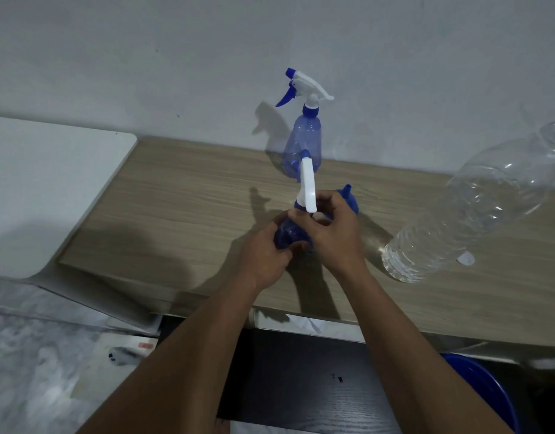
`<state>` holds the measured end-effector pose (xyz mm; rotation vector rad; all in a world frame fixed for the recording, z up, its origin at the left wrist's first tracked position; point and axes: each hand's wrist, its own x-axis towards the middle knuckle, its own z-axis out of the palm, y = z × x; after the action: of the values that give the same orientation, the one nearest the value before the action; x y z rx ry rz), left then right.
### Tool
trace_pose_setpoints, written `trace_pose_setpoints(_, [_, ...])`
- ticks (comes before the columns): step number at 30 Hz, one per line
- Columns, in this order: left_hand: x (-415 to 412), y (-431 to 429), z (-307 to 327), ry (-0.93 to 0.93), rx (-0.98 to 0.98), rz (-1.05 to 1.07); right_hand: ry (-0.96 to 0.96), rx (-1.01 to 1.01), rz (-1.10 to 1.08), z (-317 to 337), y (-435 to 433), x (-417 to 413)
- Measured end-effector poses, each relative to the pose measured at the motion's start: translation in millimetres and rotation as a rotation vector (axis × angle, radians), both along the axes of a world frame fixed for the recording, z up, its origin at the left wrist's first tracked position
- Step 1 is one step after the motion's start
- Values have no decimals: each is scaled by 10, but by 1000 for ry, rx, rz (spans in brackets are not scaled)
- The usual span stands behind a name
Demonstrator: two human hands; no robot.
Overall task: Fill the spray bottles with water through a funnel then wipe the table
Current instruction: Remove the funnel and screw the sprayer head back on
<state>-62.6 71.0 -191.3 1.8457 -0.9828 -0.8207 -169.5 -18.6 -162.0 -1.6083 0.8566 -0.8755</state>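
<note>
left hand [267, 255] gripped a translucent blue bottle [287, 234]; right hand [329, 233] pinched its white sprayer [308, 183]. beyond them, wood-grain table [182, 214], grey wall [176, 57].

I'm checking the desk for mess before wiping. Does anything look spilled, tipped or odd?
No spill shows on the table. The blue funnel lies on its side behind the right hand. Both spray bottles and the large clear bottle stand upright.

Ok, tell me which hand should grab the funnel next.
Right. The right hand sits at the near spray bottle's cap, beside the blue funnel; the left hand grips that bottle's body.
</note>
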Motion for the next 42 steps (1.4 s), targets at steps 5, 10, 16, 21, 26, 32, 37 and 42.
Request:
trace_pose_setpoints(5, [14, -23, -61, 17, -11, 21, 64, -90, 54, 37, -51, -34])
trace_pose_setpoints(10, [17, -32, -76, -8, -17, 13, 83, -45, -29, 6, -23, -13])
trace_pose_setpoints(16, [-15, -10, -10, -15, -33, 19, 78, -93, -24, 26, 61, 15])
trace_pose_setpoints(21, [-30, 18, 14, -31, -24, 23, 99, -86, -99, 29, 136, 41])
trace_pose_setpoints(26, [-77, 23, 70, -64, -14, 31, 167, -148, -140, 31, 163, 68])
trace_pose_setpoints(32, [-152, 12, 119, -119, 17, 78, 225, -158, -169, 9, 147, 102])
trace_pose_setpoints(37, [-26, -39, 203, -143, 109, 1, 272, -211, -158, 25, 121, 115])
trace_pose_setpoints(42, [6, -63, 156, -157, 82, -24, 264, -208, -158, -5, 139, 163])
